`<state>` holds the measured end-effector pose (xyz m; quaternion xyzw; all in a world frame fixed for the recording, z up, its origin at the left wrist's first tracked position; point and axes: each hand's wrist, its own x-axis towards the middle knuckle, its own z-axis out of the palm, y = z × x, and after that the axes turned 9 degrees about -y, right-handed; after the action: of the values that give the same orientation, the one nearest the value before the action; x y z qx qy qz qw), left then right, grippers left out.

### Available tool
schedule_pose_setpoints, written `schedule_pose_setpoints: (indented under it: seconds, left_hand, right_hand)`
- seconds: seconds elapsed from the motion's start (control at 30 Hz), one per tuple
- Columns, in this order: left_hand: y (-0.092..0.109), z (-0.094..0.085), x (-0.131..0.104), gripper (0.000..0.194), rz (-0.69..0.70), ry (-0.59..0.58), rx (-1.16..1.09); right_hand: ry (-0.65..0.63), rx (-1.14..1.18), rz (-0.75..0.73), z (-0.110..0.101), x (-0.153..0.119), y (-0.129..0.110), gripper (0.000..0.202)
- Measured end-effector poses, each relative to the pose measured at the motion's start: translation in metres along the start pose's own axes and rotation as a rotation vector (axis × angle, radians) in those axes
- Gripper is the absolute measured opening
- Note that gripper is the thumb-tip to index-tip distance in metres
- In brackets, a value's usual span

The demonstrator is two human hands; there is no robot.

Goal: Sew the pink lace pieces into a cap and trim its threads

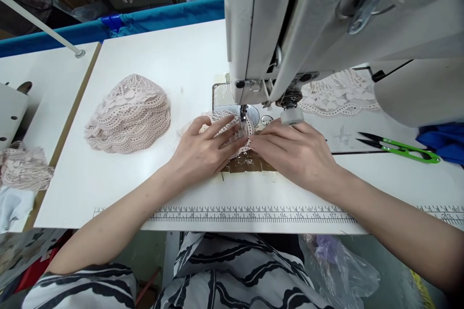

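A pale pink lace piece (pixel 249 128) lies under the presser foot (pixel 243 112) of a white sewing machine (pixel 261 24). My left hand (pixel 208 147) rests on the lace just left of the needle, its fingers stretched out and spread. To the right of the foot, my right hand (pixel 295 152) has its fingers pressed together, with the tips at the lace's near edge. Its thumb is mostly hidden below the fingers. Brown tape (pixel 244 163) covers the machine bed in front of the lace.
A stack of lace pieces (pixel 128 116) sits to the left, and more lace (pixel 339 94) lies behind the machine head. Green-handled thread snips (pixel 402 147) rest at the right near blue cloth (pixel 444 141). A printed ruler (pixel 232 215) runs along the table's front edge.
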<state>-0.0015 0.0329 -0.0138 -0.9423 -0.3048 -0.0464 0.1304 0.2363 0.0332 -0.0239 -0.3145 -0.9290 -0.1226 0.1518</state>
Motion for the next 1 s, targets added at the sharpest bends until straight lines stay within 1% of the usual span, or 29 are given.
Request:
schedule_pose_setpoints:
  seconds: [0.27,0.47,0.7,0.83,0.93,1.0]
  left_hand:
    - [-0.001,0.001,0.001,0.031,-0.016,-0.006,-0.034]
    - [-0.003,0.004,0.003,0.03,-0.023,0.011,-0.049]
    - [-0.01,0.01,0.006,0.031,-0.046,0.028,-0.068]
    - [-0.014,0.012,0.01,0.034,-0.064,0.006,-0.089]
    - [-0.013,0.011,0.01,0.034,-0.102,-0.017,-0.129]
    - [-0.007,0.008,0.009,0.034,-0.126,-0.018,-0.147]
  right_hand:
    - [0.016,-0.009,-0.009,0.0,0.002,-0.001,0.02]
    - [0.053,-0.044,-0.008,0.001,0.002,0.001,0.017]
    - [0.056,-0.072,-0.006,0.005,0.007,0.004,0.023]
    - [0.073,-0.115,0.015,0.006,0.01,0.005,0.021]
    - [0.049,-0.105,0.014,0.008,0.011,0.007,0.02]
    - [0.038,-0.091,0.008,0.008,0.01,0.007,0.02]
